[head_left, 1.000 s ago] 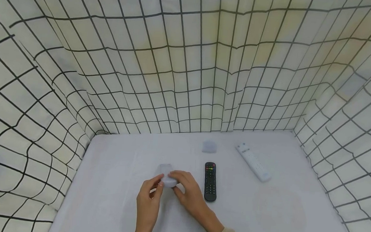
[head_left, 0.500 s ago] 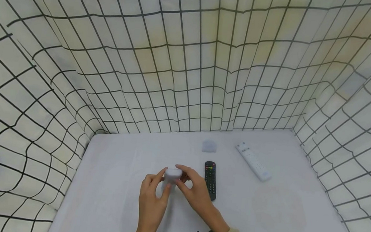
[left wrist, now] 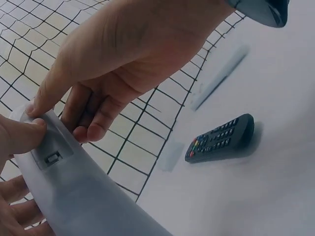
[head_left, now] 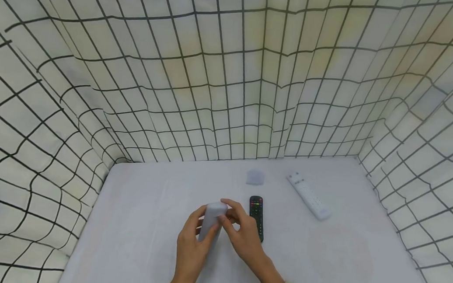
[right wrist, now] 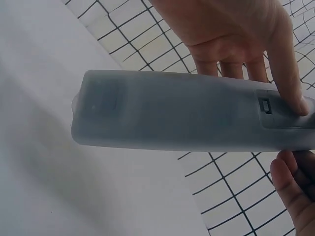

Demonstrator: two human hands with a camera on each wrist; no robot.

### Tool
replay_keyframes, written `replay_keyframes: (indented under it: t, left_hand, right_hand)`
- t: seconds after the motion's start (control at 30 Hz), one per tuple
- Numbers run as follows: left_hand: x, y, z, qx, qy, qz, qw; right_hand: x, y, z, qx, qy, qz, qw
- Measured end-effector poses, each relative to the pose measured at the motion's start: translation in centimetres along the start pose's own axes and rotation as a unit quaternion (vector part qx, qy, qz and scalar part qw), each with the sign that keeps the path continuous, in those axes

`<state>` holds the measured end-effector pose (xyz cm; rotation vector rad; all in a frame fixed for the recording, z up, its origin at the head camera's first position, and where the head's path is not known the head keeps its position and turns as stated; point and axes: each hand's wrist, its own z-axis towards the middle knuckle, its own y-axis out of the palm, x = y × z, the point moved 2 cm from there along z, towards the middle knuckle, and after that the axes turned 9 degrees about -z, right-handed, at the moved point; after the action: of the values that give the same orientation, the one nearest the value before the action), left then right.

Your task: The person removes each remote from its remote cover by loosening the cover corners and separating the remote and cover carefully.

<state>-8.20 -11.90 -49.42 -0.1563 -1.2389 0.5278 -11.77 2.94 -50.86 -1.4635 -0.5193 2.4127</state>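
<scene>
Pale remote control (head_left: pixel 211 220) held tilted over the white table (head_left: pixel 138 223), top end raised. Left hand (head_left: pixel 191 251) grips its sides, probably steadying it, thumb on the recessed panel (right wrist: pixel 273 119); right hand (head_left: pixel 245 235) pinches the raised end, presumably for leverage.

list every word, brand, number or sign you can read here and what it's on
None can be read.
Black remote: button markings, too small and blurred to read.
White remote lying on the table: faint markings, too small to read; its point is.
Held pale device: no readable text on the side shown.
Small translucent packet: nothing legible.
</scene>
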Motion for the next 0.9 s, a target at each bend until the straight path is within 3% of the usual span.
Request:
replay_keyframes:
  t: [0.17, 0.27, 0.33, 0.47, 0.67, 0.77, 0.9]
  left_hand:
    - [0.5, 0.3, -0.1, -0.006, -0.037, -0.022, 0.9991]
    - [0.8, 0.5, -0.1, -0.005, -0.059, -0.028, 0.9979]
    - [0.9, 0.6, -0.2, -0.001, -0.07, -0.03, 0.9971]
    - [1.1, 0.7, -0.4, 0.005, -0.073, -0.038, 0.9966]
    - [1.1, 1.1, -0.6, -0.002, -0.079, -0.062, 0.995]
    - [1.2, 1.3, -0.7, -0.011, -0.082, -0.072, 0.994]
    - [1.3, 1.5, -0.7, -0.03, -0.089, -0.096, 0.9909]
  right_hand:
    - [0.0, -0.4, -0.2, 0.016, -0.024, -0.055, 0.9981]
    - [0.1, -0.7, -0.2, 0.032, -0.053, -0.111, 0.9919]
    - [0.1, -0.9, -0.2, 0.046, -0.081, -0.152, 0.9839]
    - [0.1, -1.3, 0.0, 0.084, -0.147, -0.225, 0.9596]
    - [0.4, -1.7, 0.3, 0.142, -0.21, -0.272, 0.9282]
    - [0.6, -1.9, 0.4, 0.163, -0.224, -0.278, 0.9197]
    - [0.8, -2.2, 0.4, 0.168, -0.23, -0.281, 0.9164]
